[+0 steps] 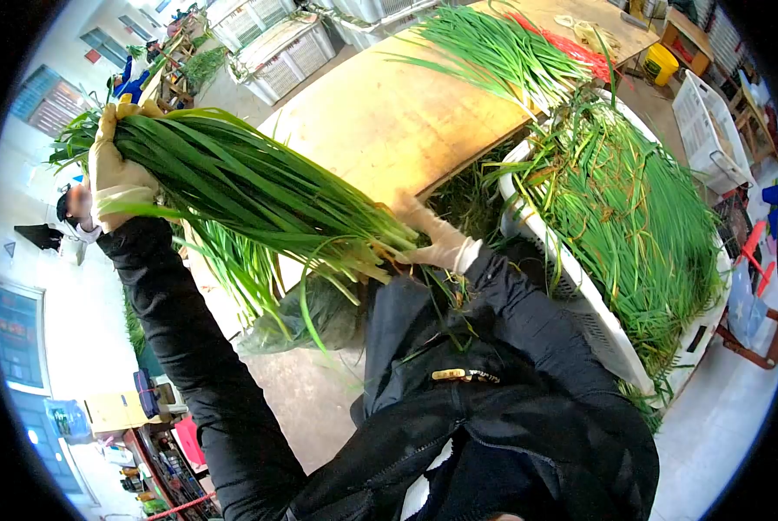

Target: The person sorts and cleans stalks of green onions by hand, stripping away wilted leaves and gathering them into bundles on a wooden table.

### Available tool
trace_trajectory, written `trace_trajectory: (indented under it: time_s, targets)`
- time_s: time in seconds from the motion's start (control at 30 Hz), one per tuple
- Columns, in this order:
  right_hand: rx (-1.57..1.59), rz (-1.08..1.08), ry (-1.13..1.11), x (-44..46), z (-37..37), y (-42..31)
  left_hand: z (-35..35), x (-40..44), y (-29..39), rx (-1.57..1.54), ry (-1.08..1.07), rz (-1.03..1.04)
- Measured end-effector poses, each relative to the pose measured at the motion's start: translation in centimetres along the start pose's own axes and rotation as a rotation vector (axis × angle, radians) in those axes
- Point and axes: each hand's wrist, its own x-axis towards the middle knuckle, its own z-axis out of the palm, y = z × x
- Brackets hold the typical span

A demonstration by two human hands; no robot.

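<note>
A long bunch of garlic chives (pixel 259 178) stretches slantwise across the view in front of me, leafy ends up at the left and pale root ends down at the right. My left hand (pixel 118 169), in a light glove, is wrapped round the leafy part with the arm reaching out. At the other end my right hand (pixel 437 239), gloved too, has thumb and fingers on either side of the root ends; its upper fingers are somewhat blurred. Below the bunch, more garlic chives (pixel 233 256) hang beside the table edge.
A wooden table (pixel 346 122) lies ahead, with a pile of garlic chives (pixel 502 56) and red netting (pixel 571 43) at its far end. To my right stands a white crate (pixel 571 295) heaped with chives. Stacked white crates (pixel 285 65) and other people are farther off.
</note>
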Motion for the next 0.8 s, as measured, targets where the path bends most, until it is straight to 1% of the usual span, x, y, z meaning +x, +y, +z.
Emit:
trace_trajectory:
  time_s: [0.03, 0.07, 0.1, 0.13, 0.17, 0.2, 0.23, 0.27, 0.3, 0.37, 0.4, 0.43, 0.47, 0.5, 0.53, 0.57, 0.6, 0.63, 0.67, 0.7, 0.77, 0.8]
  targets:
    - [0.395, -0.052, 0.021, 0.6, 1.9, 1.0, -0.5, 0.4, 0.0, -0.111, -0.051, -0.030]
    - [0.100, 0.087, 0.035, 0.0, 2.0, 1.8, -1.0, 0.5, 0.3, -0.074, -0.044, 0.001]
    - [-0.195, 0.225, 0.048, -0.6, 1.8, 0.3, -1.1, 0.2, 0.6, -0.038, -0.035, 0.031]
    - [-0.283, 0.087, 0.071, -1.6, 1.3, 0.2, -0.2, -0.9, 0.7, 0.316, 0.042, 0.172]
    - [-0.370, -0.050, 0.095, -2.8, 0.5, 0.4, -1.0, -0.8, 1.1, 0.314, 0.004, 0.163]
    - [-0.405, 0.047, 0.098, -3.8, -0.1, 1.6, -1.4, -0.8, 1.2, 0.246, 0.059, 0.144]
    - [-0.581, 0.087, 0.136, -5.0, -0.8, 3.9, -1.8, -0.9, 1.5, 0.176, 0.114, 0.126]
    - [-0.556, 0.327, 0.142, -5.9, -1.7, 4.2, -2.7, -1.0, 2.1, 0.183, 0.003, 0.167]
    - [-0.673, 0.291, 0.220, -7.3, -2.6, 7.3, -3.8, -1.3, 2.9, 0.188, -0.108, 0.204]
    - [-0.227, 0.348, 0.342, -9.2, -3.7, 10.1, -6.0, -1.4, 4.2, 0.731, 0.003, 0.359]
    - [0.196, 0.468, 0.277, -9.5, -4.4, 8.7, -6.1, -1.6, 4.8, 0.731, -0.010, 0.348]
    - [0.297, 0.354, 0.204, -9.5, -5.1, 6.9, -5.2, -2.3, 4.7, 0.909, -0.034, 0.414]
    - [0.443, 0.363, 0.125, -9.8, -6.1, 5.8, -4.3, -2.9, 4.7, 1.082, -0.049, 0.489]
    - [0.590, 0.369, 0.046, -10.2, -6.9, 4.7, -5.2, -2.2, 5.2, 0.569, -0.020, 0.307]
    - [0.692, 0.413, 0.055, -10.3, -7.1, 3.6, -5.5, -1.5, 5.6, 0.351, -0.047, 0.169]
    - [1.007, 0.454, 0.038, -10.2, -7.7, 3.0, -5.8, -1.0, 6.0, 0.134, -0.073, 0.030]
    - [1.127, 0.480, -0.026, -10.2, -8.1, 2.7, -3.2, -1.9, 5.0, 0.200, -0.083, 0.004]
    - [1.247, 0.505, -0.094, -10.2, -8.5, 2.6, -2.5, -2.0, 4.7, 0.074, -0.067, -0.090]
    - [1.259, 0.445, -0.194, -10.1, -8.8, 3.0, -2.2, -1.7, 4.1, 0.013, -0.089, -0.086]
    - [1.245, 0.371, -0.223, -9.7, -8.5, 2.6, -1.9, -1.4, 3.6, -0.042, -0.106, -0.077]
    - [1.074, 0.371, -0.155, -8.6, -7.7, 1.0, -0.9, -1.0, 2.4, -0.098, -0.118, -0.139]
    - [0.628, 0.435, -0.170, -7.5, -6.9, 1.0, -0.7, -0.6, 1.9, -0.007, -0.115, -0.180]
